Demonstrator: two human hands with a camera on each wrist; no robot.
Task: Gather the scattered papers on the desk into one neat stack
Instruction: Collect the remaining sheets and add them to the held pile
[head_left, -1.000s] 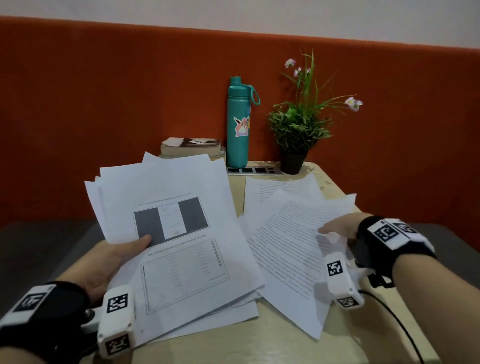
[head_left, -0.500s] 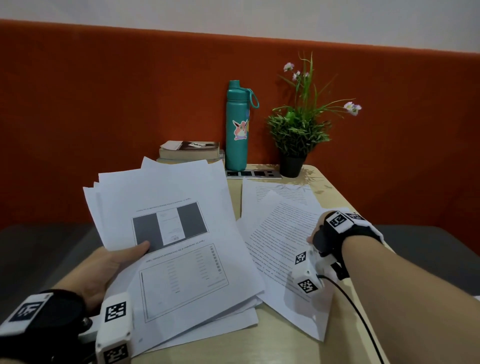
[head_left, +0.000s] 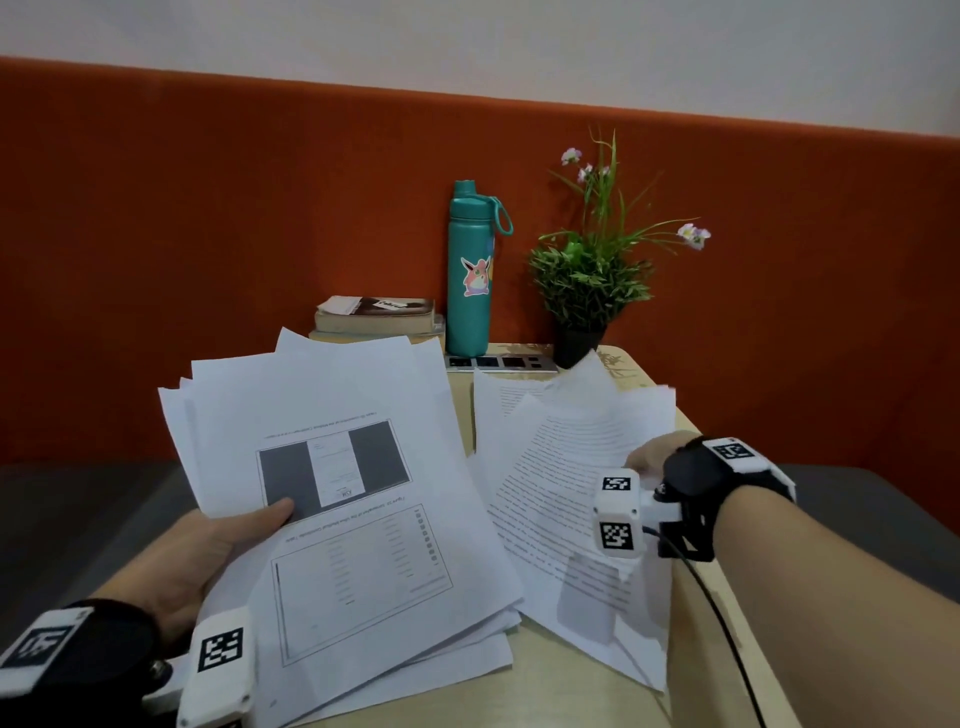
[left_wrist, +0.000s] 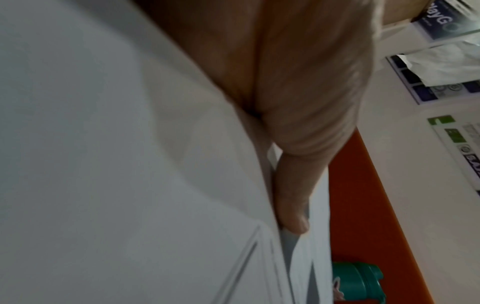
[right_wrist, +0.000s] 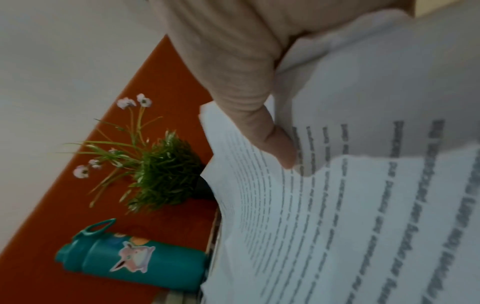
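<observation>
My left hand holds a fanned bundle of several white papers above the desk's left side, thumb on the top sheet with a grey figure. In the left wrist view the thumb presses on the bundle's edge. My right hand pinches the right edge of printed text sheets, which are lifted and bent. The right wrist view shows the thumb on top of the text sheets. Another text sheet lies beneath them on the desk.
A teal bottle, a potted plant, stacked books and a strip with dark squares stand along the desk's far edge by an orange wall. The wooden desk drops off at the right.
My right hand took hold of the text sheets' right edge and lifted them, so they now curl upward. The left hand kept its bundle almost still.
</observation>
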